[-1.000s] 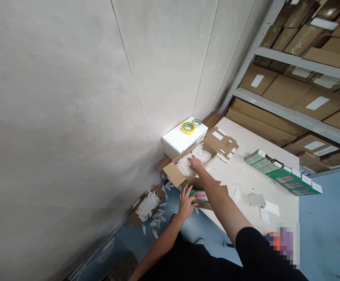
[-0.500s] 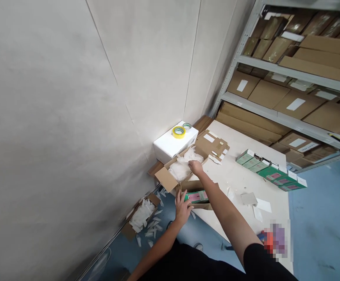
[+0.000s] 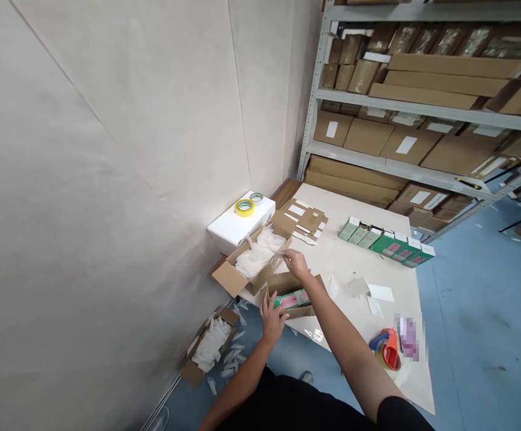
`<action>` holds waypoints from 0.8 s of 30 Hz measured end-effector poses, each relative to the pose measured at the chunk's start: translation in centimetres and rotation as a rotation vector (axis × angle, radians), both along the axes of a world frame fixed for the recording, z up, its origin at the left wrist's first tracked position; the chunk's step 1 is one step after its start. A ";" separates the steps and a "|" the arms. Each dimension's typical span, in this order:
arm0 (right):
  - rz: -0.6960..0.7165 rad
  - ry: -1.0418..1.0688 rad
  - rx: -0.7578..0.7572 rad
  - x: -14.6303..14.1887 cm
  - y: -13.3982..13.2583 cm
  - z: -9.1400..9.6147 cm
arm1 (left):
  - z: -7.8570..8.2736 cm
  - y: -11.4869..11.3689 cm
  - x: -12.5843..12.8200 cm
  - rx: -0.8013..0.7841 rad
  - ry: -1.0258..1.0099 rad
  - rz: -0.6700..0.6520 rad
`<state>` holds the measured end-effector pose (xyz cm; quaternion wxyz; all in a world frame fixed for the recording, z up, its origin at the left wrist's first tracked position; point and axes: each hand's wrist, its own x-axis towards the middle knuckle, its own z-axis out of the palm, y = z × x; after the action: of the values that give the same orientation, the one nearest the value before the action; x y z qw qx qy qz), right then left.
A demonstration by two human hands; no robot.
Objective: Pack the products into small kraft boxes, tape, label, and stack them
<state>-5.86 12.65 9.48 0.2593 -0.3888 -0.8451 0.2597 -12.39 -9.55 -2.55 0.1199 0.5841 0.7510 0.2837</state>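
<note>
An open cardboard box [image 3: 308,311] stands at the near edge of the table, with a green and pink product box [image 3: 293,299] inside. My left hand [image 3: 272,315] grips the left end of this cardboard box, fingers over its rim and close to the product box. My right hand [image 3: 295,263] is closed in a pinch on a thin, whitish translucent strip [image 3: 278,252], perhaps an air cushion. It hovers at the right side of a larger open carton [image 3: 264,278] full of crumpled white translucent packing pieces [image 3: 254,257].
A white foam box [image 3: 224,230] carries a yellow tape roll [image 3: 244,208]. Flattened cardboard [image 3: 308,218] and a row of green boxes [image 3: 384,242] lie farther back. A red tape dispenser [image 3: 390,350] sits front right. Another carton [image 3: 193,372] and scattered white pieces are on the floor.
My right hand has drawn back from the packing pieces, with the whitish strip now showing in its fingers. My left hand stays on the box. The camera view has turned right.
</note>
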 end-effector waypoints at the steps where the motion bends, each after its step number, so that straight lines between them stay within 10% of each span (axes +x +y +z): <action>1: -0.010 0.027 -0.006 1.0 -0.3 0.1 | 0.0 0.3 0.5 0.005 0.002 -0.011; 14: -0.448 0.056 -0.020 19.8 -8.1 -2.3 | 1.9 4.6 9.0 0.030 0.054 -0.201; 24: -0.412 0.020 -0.196 28.1 -13.0 -7.3 | 1.1 7.1 13.8 0.006 0.052 -0.364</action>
<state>22.21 -0.35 2.19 0.2764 -0.5738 -0.7160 0.2859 1.43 -2.48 -1.41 0.1482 0.7180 0.6348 0.2442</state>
